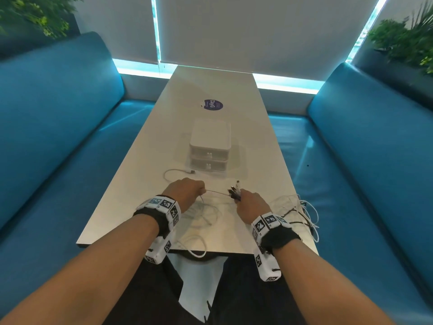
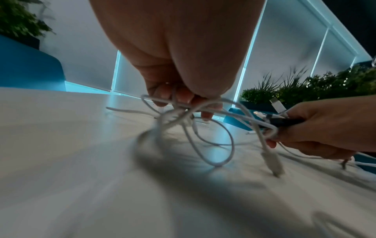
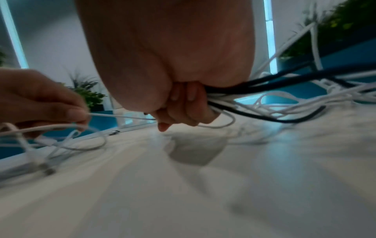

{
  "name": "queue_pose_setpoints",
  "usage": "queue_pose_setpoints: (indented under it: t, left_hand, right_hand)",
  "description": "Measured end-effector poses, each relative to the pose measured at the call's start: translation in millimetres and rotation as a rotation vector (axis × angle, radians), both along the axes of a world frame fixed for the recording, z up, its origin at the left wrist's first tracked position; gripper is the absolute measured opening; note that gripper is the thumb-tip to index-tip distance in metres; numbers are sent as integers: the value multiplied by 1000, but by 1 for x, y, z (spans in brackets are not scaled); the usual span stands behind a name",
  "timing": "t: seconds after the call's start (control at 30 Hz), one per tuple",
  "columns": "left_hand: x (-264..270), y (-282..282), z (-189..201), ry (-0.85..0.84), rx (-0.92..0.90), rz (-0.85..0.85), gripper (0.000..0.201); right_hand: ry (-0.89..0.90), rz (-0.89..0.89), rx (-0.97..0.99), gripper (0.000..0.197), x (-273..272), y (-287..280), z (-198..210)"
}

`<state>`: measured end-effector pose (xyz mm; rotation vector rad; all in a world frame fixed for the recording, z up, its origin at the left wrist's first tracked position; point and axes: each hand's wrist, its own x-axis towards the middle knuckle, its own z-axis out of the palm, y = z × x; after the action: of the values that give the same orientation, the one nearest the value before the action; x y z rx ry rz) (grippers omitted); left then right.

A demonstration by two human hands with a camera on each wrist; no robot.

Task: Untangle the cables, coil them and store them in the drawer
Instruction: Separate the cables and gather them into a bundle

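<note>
Left hand [image 1: 186, 193] fingers [image 2: 184, 96] curled round white cable loops [image 2: 203, 136], pinching one thin strand. Strand [image 1: 216, 192] runs taut across to right hand [image 1: 249, 204]. Right hand fisted on bundle of black and white plug ends [image 1: 235, 191]; its cords trail right into tangle [image 1: 302, 214] at table [image 1: 131, 207] edge. Beyond fingers: loose white cable [image 1: 173, 173], then closed two-drawer unit [image 1: 209, 146].
</note>
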<state>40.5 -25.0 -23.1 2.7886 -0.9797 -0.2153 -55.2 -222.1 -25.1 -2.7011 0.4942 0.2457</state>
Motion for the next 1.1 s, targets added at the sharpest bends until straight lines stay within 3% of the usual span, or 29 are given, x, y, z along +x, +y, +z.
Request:
queue_pose_setpoints:
  t: [0.2,0.37,0.5,0.63,0.8,0.93,1.1]
  left_hand:
    - [-4,-7,-1,-64,37,-11,17]
    - [-15,-29,2,-144,33,-50,27]
    - [-18,-36,2,-163,26,-56,34]
    - [-14,-26,2,-165,29,-51,28]
    - [-3,-6,-2,-101,11,-9,23]
    - [4,10,-2,-71,28,20,20]
    - [-5,-1,-4,-85,79,0,26]
  right_hand:
    - [-144,-111,60,29,7,2,6]
    - [-272,-19,77,31,13,21,17]
    - [-221,33,127,27,14,28,18]
    - [-191,40,177,26,14,28,14]
    - [-213,72,10,25,12,22,13]
    - [-161,-29,-76,24,5,1,12]
    - [-174,-106,-48,27,2,4,15]
